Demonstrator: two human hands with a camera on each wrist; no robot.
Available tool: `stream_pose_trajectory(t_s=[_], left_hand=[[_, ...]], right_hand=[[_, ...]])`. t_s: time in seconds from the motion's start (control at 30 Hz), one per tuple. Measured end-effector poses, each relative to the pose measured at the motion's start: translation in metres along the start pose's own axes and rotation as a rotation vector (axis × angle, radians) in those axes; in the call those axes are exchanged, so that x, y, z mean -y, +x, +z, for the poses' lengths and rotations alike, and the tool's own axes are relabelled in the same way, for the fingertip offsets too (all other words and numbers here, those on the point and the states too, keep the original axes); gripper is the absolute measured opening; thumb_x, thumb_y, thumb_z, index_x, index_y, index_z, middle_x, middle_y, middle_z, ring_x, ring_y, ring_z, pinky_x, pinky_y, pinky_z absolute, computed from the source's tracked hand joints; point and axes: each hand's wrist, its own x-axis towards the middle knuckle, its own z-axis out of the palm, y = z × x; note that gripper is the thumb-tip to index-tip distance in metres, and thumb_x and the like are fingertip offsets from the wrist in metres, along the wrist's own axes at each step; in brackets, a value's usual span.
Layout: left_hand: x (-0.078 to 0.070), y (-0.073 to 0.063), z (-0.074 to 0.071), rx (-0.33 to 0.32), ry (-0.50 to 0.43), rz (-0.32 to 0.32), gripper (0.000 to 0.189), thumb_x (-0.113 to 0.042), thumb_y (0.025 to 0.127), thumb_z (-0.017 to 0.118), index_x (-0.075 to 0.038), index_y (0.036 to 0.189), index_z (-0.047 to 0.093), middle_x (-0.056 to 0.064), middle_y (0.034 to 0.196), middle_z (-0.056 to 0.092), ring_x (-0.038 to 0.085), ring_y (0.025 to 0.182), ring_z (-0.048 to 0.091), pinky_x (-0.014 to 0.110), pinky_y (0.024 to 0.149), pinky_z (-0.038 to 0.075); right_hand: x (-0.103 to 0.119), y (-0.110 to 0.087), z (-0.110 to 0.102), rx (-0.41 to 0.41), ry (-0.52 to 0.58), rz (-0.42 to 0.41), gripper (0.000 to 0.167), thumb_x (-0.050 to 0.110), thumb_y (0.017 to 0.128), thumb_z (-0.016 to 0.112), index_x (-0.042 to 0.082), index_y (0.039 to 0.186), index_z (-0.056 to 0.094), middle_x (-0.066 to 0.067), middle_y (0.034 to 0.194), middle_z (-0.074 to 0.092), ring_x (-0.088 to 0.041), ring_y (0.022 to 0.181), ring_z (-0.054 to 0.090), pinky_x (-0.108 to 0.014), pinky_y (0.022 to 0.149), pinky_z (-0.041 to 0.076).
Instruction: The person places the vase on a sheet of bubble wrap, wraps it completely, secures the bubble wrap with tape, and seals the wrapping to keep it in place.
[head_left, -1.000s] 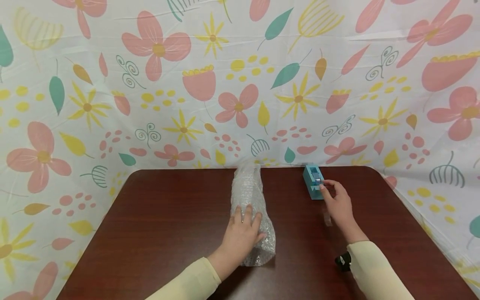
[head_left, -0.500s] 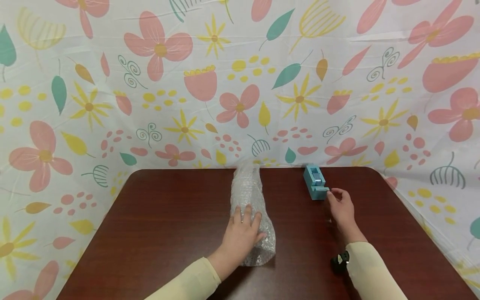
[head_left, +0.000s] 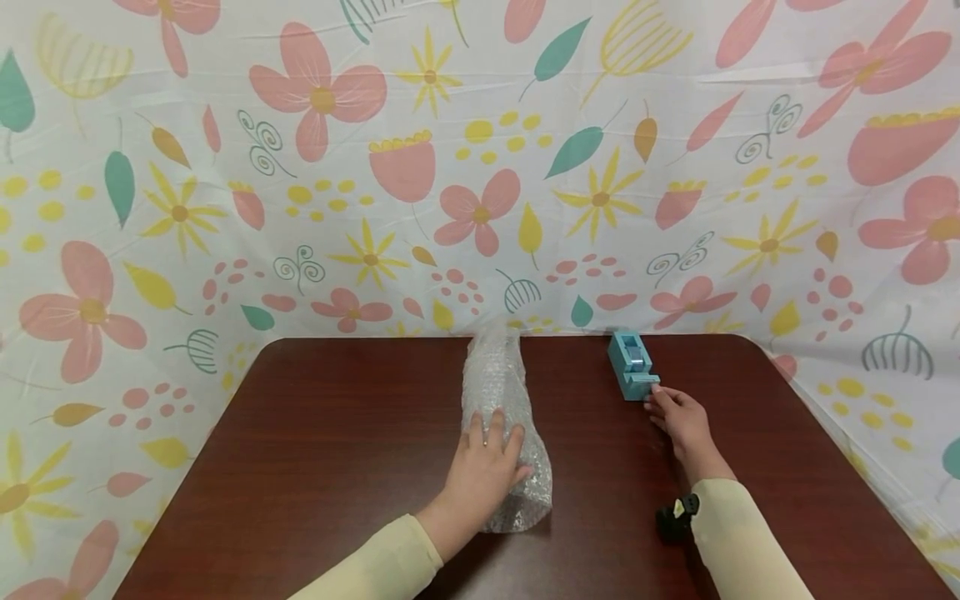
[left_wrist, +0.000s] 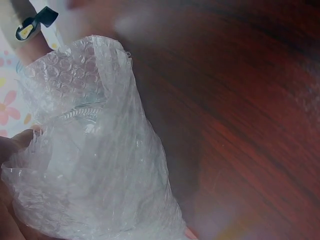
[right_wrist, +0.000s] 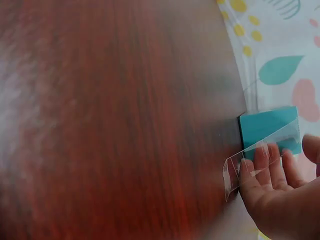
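Note:
A long roll of bubble wrap (head_left: 495, 375) lies on the table in the middle of the head view. My left hand (head_left: 483, 475) rests on its near half, fingers spread over the top. Through the wrap's loose end, the left wrist view shows clear glass with a ridged edge (left_wrist: 82, 111); its kind is hidden. My right hand (head_left: 682, 421) is at the front of a blue tape dispenser (head_left: 630, 362), thumb and forefinger pinching by its cutter. A strip of clear tape (right_wrist: 265, 145) slants across the fingers in the right wrist view, its lower end folded.
The dark wooden table (head_left: 337, 433) meets a flowered cloth (head_left: 480, 167) hanging behind it. The tape dispenser stands near the far edge, right of the wrap. A black wrist camera (head_left: 677, 518) sits at the right sleeve.
My right hand has moved from above the dispenser's tape roll to its front cutter end, slightly nearer me. The left hand and the bubble wrap have stayed put.

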Motion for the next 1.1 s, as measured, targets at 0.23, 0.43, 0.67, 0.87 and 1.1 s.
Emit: stream_pose_trajectory(t_s=[0.23,0.43,0.67,0.87,1.1], left_hand=[[0.000,0.000,-0.001,0.023,0.002,0.012,0.058,-0.068,0.083,0.068,-0.020,0.116,0.063,0.010,0.120,0.071,0.031,0.106,0.071,0.031,0.074,0.062],[-0.001,0.000,0.001,-0.005,-0.003,0.006,0.060,-0.069,0.080,0.069,-0.020,0.114,0.063,0.010,0.119,0.072,0.031,0.104,0.071,0.031,0.073,0.062],[-0.003,0.001,0.004,-0.037,-0.008,-0.010,0.061,-0.070,0.077,0.072,-0.021,0.112,0.064,0.010,0.117,0.072,0.031,0.103,0.071,0.031,0.073,0.062],[-0.004,0.001,0.004,-0.049,-0.006,-0.016,0.061,-0.071,0.075,0.072,-0.021,0.111,0.065,0.010,0.116,0.073,0.032,0.103,0.071,0.032,0.073,0.062],[-0.004,0.001,0.003,-0.033,0.005,-0.014,0.061,-0.071,0.076,0.071,-0.023,0.112,0.065,0.009,0.117,0.073,0.031,0.104,0.071,0.031,0.074,0.062]], right_hand=[[0.001,0.003,-0.001,0.050,0.140,0.037,0.057,0.036,0.109,0.044,-0.001,0.151,0.037,0.020,0.084,0.063,0.009,0.080,0.063,-0.012,0.077,0.056],[0.001,0.003,0.006,0.019,0.218,0.063,0.027,0.025,0.110,0.043,0.008,0.128,0.052,0.015,0.082,0.062,0.003,0.079,0.062,-0.014,0.076,0.057],[0.000,0.004,0.012,-0.023,0.257,0.072,0.018,0.023,0.109,0.044,0.013,0.115,0.057,0.012,0.080,0.060,-0.002,0.077,0.060,-0.015,0.074,0.056],[0.000,0.006,0.011,-0.024,0.264,0.085,0.017,0.024,0.109,0.045,0.014,0.115,0.058,0.012,0.081,0.060,-0.002,0.077,0.061,-0.016,0.074,0.057],[-0.002,0.007,0.011,-0.016,0.286,0.108,0.016,0.025,0.108,0.046,0.017,0.111,0.059,0.012,0.080,0.061,-0.002,0.077,0.062,-0.016,0.074,0.058]])
